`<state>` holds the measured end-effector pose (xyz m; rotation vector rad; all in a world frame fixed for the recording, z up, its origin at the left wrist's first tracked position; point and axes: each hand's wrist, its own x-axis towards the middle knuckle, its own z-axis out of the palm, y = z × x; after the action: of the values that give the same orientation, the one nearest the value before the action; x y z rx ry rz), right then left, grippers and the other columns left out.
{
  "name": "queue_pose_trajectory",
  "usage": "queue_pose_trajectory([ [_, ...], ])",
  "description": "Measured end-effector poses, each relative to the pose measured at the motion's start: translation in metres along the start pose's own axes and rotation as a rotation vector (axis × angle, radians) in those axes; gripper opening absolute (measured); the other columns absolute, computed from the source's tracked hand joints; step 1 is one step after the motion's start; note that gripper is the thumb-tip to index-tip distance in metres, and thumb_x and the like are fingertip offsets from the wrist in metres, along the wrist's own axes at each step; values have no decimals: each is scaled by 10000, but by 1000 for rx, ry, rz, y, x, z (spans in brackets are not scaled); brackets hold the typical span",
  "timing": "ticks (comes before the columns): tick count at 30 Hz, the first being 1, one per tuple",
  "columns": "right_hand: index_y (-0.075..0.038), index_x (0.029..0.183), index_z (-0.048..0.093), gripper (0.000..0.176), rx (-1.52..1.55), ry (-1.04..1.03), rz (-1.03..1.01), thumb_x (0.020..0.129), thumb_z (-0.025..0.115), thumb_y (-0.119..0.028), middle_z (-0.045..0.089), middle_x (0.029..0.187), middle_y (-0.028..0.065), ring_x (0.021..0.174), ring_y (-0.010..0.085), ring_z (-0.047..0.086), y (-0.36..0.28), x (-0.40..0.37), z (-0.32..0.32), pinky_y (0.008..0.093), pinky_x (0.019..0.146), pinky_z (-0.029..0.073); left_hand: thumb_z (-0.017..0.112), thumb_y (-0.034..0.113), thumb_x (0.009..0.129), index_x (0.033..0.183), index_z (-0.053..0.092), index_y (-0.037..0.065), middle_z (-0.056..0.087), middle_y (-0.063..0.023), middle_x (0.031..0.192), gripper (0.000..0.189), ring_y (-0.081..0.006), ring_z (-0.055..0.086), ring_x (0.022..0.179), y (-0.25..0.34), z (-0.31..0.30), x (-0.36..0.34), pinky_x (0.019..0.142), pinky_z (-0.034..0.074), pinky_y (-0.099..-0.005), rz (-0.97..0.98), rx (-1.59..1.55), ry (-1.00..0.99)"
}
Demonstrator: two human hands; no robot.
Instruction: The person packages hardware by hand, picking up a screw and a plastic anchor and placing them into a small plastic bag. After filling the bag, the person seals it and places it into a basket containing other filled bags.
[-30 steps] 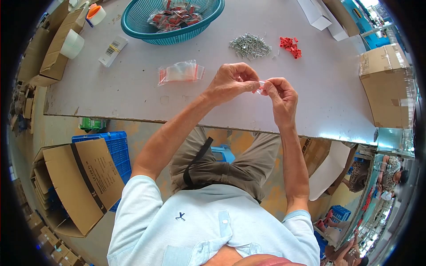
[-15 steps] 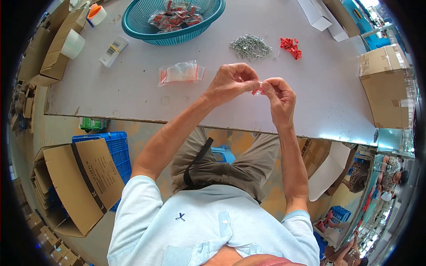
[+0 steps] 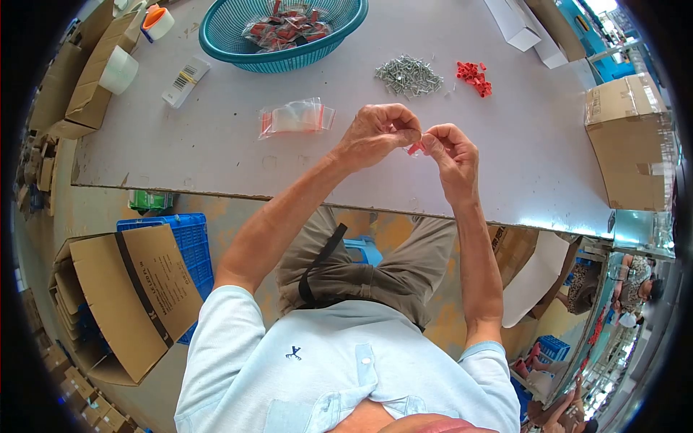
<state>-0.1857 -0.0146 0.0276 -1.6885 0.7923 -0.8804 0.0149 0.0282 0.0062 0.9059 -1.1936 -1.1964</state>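
Above the table near its front edge, my left hand (image 3: 379, 135) and my right hand (image 3: 455, 157) meet fingertip to fingertip. Pinched between them is a small clear plastic bag (image 3: 415, 149) with something red in it, mostly hidden by the fingers. Left of my hands lies a stack of clear zip bags with red strips (image 3: 296, 117). Beyond my hands are a heap of silver screws (image 3: 408, 76) and, to its right, a smaller pile of red plastic pieces (image 3: 473, 79). A teal basket (image 3: 216, 52) at the back holds several filled bags with red parts.
A banded stack of cards (image 3: 185, 81) and tape rolls (image 3: 119, 71) lie on the left. A taped cardboard box (image 3: 628, 141) stands at the right edge, white boxes (image 3: 511, 23) behind. Below the table's left are a blue crate (image 3: 189, 242) and an open carton (image 3: 137, 296).
My right hand's fingers have shifted slightly left and up at the small bag. The red content shows a little more below the fingertips. The rest looks the same.
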Motion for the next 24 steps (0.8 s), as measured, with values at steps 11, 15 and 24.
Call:
queue_pose_trajectory([
  [11, -13, 1002, 696, 208, 66, 110, 32, 1046, 701, -216, 701, 889, 27, 826, 90, 655, -3, -4, -2, 251, 765, 545, 792, 90, 949, 1039, 747, -23, 729, -57, 913, 151, -109, 670, 853, -4, -1, 1, 760, 567, -271, 20, 35, 48],
  [15, -10, 1006, 696, 203, 112, 120, 11, 1047, 699, -210, 702, 885, 27, 821, 89, 654, -2, -3, 1, 246, 762, 542, 822, 130, 933, 1050, 747, -14, 732, -61, 911, 200, -110, 677, 847, -1, -3, -1, 758, 571, -269, -23, 20, 52],
  [24, 2, 1023, 706, 202, 35, 92, -22, 1037, 714, -199, 719, 911, 39, 835, 91, 663, -6, -4, 3, 245, 771, 540, 815, 100, 931, 1037, 737, -3, 747, -81, 913, 167, -124, 704, 859, -1, 0, -3, 764, 597, -283, 39, 26, 22],
])
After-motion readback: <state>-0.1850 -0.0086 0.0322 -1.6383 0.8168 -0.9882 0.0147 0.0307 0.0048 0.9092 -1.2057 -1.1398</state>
